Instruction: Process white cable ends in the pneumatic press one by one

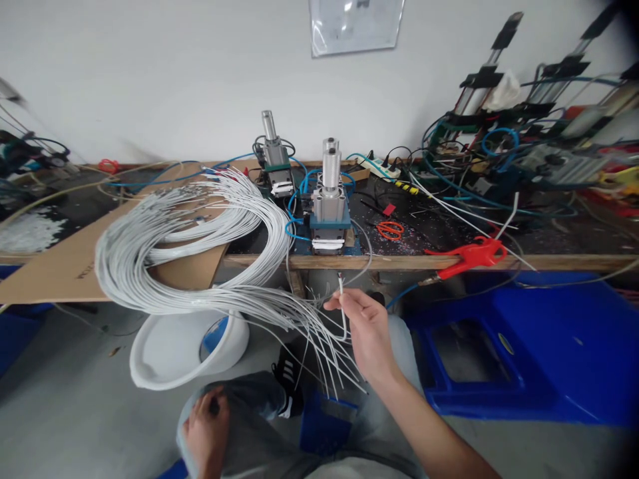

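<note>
My right hand [364, 329] is raised in front of the bench edge, fingers pinched on one thin white cable [342, 303] whose stripped end points up toward the near pneumatic press [329, 216]. A big looped bundle of white cables [200, 253] lies over the cardboard sheet [60, 266], and its loose ends fan down beside my right hand. My left hand [206, 434] rests on my left knee with its fingers curled, and whatever it may hold is hidden.
A second press [274, 163] stands behind the first. Orange scissors [390, 230], a red air gun [469, 256] and a power strip [382, 166] lie on the bench. A white bowl [174, 349] and blue plastic crates [524, 346] sit on the floor.
</note>
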Motion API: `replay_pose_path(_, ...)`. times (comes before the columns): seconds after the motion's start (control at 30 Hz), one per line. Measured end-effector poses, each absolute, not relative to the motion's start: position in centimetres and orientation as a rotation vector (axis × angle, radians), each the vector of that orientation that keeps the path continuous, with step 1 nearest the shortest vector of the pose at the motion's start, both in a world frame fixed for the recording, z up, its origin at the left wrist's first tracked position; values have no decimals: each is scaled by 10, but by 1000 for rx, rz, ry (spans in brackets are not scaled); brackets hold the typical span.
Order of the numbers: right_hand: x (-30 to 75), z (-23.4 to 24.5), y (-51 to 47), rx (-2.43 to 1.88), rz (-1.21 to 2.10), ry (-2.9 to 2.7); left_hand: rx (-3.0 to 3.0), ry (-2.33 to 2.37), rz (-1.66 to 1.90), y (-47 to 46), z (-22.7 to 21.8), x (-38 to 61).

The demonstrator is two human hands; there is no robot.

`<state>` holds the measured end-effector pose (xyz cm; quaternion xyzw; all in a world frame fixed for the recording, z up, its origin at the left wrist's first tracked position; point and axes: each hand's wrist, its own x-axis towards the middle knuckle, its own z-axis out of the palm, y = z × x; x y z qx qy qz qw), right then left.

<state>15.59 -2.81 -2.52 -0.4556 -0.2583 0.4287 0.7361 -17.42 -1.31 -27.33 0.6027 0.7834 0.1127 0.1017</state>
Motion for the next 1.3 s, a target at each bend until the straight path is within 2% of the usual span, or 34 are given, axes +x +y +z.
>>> replay_pose_path(0.8, 156, -24, -21, -1022, 926, -486, 1803, 2298, 357, -13, -272, -173)
replay_pose_path(1.3, 179, -52, 29, -1106, 915, -328, 1837, 2309, 373, -13, -277, -174)
